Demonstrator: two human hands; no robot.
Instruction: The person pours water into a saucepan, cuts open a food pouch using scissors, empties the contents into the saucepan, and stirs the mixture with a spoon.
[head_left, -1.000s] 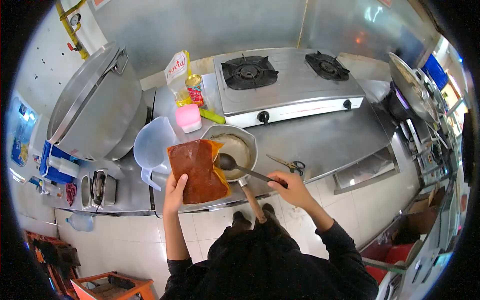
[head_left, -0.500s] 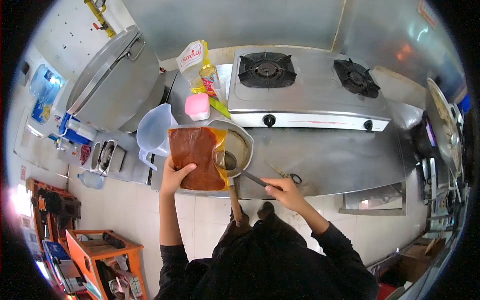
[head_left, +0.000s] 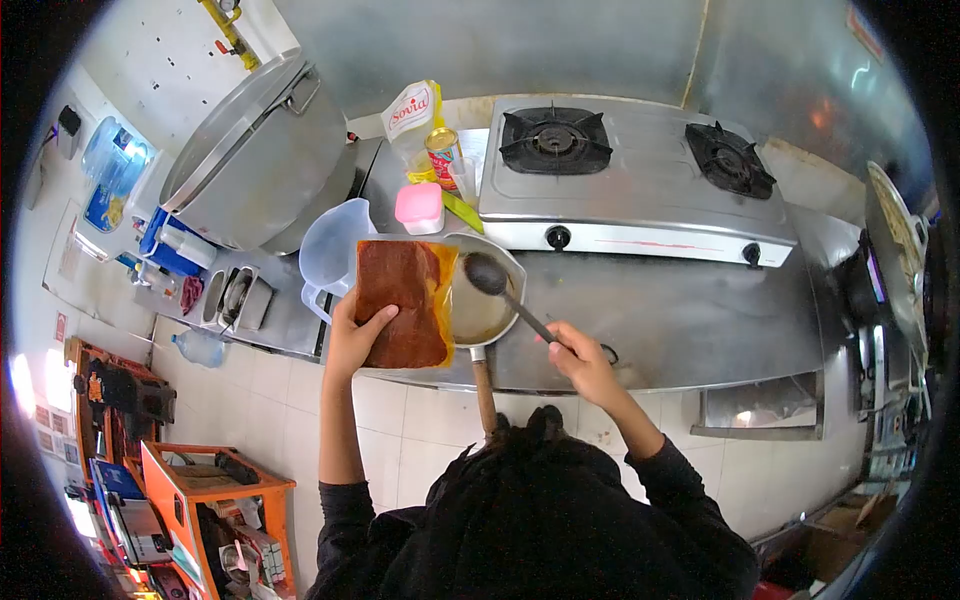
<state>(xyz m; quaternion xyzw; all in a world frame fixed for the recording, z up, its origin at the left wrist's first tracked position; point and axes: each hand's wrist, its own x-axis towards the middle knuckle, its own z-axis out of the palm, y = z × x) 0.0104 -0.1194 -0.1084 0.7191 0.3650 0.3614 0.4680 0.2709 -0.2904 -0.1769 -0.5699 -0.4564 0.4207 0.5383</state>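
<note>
My left hand [head_left: 357, 335] grips a flat clear pouch of reddish-brown paste [head_left: 403, 300], thumb across its front. The pouch's right edge looks yellow-orange and overlaps the left part of a saucepan [head_left: 487, 318]. My right hand [head_left: 583, 367] is closed around the dark handle of a ladle [head_left: 487, 274], whose bowl hangs over the pan, apart from the pouch. Some pale contents show inside the pan. Its wooden handle [head_left: 484, 395] points toward my body over the counter edge. A scissors loop [head_left: 609, 355] peeks out beside my right hand, the remainder hidden.
Behind the pouch stand a translucent measuring jug [head_left: 333, 245], a pink-lidded tub [head_left: 419, 208], a can [head_left: 445, 155] and a Sovia bag [head_left: 411, 115]. A two-burner gas stove [head_left: 640, 180] sits at the back. A huge metal pot [head_left: 270, 160] rises at left.
The ladle's bowl has moved from the pouch's right edge up and right, over the pan. My view has shifted slightly. The pouch stays in my left hand.
</note>
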